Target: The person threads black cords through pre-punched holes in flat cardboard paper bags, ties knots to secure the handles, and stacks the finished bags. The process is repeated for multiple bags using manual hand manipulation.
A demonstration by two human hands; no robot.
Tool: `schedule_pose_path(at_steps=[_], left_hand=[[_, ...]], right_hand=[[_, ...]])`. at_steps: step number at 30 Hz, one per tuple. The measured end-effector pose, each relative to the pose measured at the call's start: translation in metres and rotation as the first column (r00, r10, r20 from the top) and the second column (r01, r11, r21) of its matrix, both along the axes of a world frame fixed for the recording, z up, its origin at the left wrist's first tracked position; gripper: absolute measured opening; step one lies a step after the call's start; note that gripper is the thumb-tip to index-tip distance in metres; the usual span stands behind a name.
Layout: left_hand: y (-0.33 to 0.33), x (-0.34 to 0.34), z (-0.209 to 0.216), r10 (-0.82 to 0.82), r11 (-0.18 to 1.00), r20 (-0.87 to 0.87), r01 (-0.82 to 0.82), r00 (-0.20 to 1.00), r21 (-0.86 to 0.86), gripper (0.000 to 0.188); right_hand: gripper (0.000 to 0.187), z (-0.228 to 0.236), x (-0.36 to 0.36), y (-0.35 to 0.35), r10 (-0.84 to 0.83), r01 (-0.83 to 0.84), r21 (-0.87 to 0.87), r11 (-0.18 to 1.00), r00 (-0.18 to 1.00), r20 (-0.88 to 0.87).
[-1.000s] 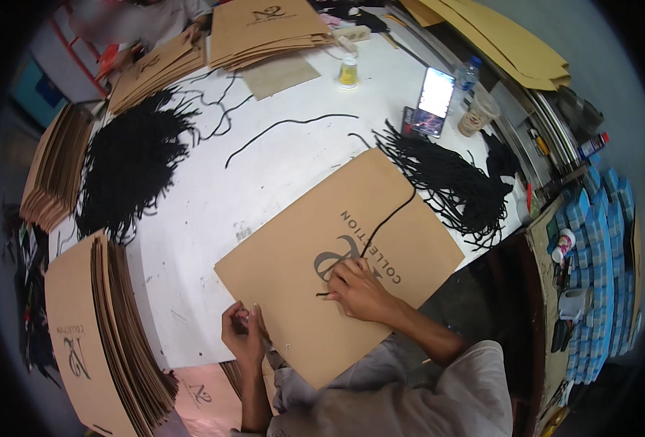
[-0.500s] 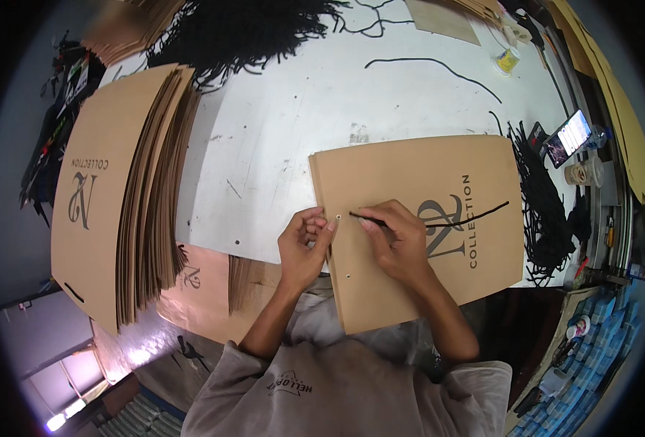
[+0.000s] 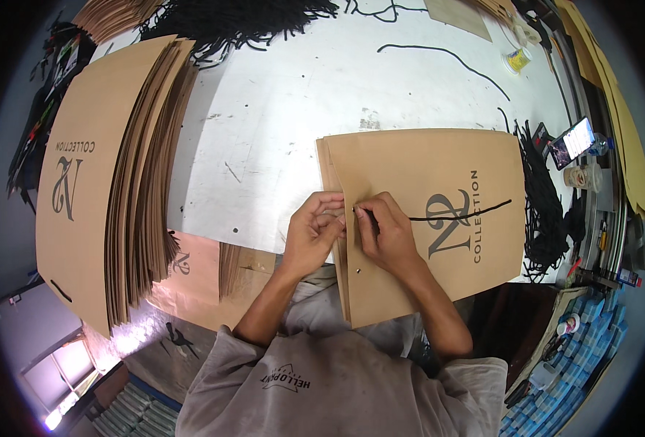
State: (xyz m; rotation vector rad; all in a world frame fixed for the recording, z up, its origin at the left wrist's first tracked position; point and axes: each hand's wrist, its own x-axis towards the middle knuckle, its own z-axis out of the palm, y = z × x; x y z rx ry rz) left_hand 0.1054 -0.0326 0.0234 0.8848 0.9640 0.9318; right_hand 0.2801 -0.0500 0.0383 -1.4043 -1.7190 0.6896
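Observation:
A brown paper bag with dark printing lies in front of me, its open edge toward the left. At that edge my left hand has its fingers curled partly behind the front panel, so their tips are hidden. My right hand pinches the end of a black cord at the upper punched hole. The rest of the cord trails rightward across the bag's print. Lower on the same edge is a second small hole.
A thick stack of similar bags stands at the left. Black cords are heaped at the back and bundled at the right. A phone, a plastic cup and a yellow-white cup stand along the right side.
My right hand has brought the cord end left to the upper hole. The bag's front panel has lifted apart from the back at the edge, with my left fingers now partly behind it.

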Motion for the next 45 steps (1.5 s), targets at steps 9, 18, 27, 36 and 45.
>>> schedule_pose_path(at_steps=[9, 18, 27, 36, 45], left_hand=[[-0.012, -0.016, 0.013, 0.053, 0.99, -0.164, -0.03, 0.985, 0.138, 0.02], [0.0, -0.026, 0.021, -0.183, 0.952, 0.181, 0.22, 0.966, -0.212, 0.061], [-0.017, -0.01, 0.016, 0.168, 0.965, -0.455, -0.052, 0.874, 0.256, 0.033], [-0.01, -0.024, -0.01, 0.142, 0.903, -0.225, -0.033, 0.964, 0.428, 0.011], [0.003, -0.031, -0.011, -0.198, 0.979, 0.109, 0.191, 0.974, 0.071, 0.016]], right_hand=[[0.021, 0.007, -0.005, -0.008, -0.059, 0.052, -0.065, 0.997, 0.992, -0.109], [0.025, 0.014, -0.012, -0.029, 0.11, -0.09, 0.224, 0.971, 0.99, -0.082], [0.011, -0.002, -0.039, -0.01, -0.244, 0.189, -0.256, 0.948, 0.948, -0.205], [0.01, 0.013, -0.018, -0.007, 0.05, -0.122, -0.289, 0.95, 0.969, -0.244], [0.003, -0.017, -0.009, -0.006, -0.07, -0.103, -0.302, 0.948, 0.856, -0.513]])
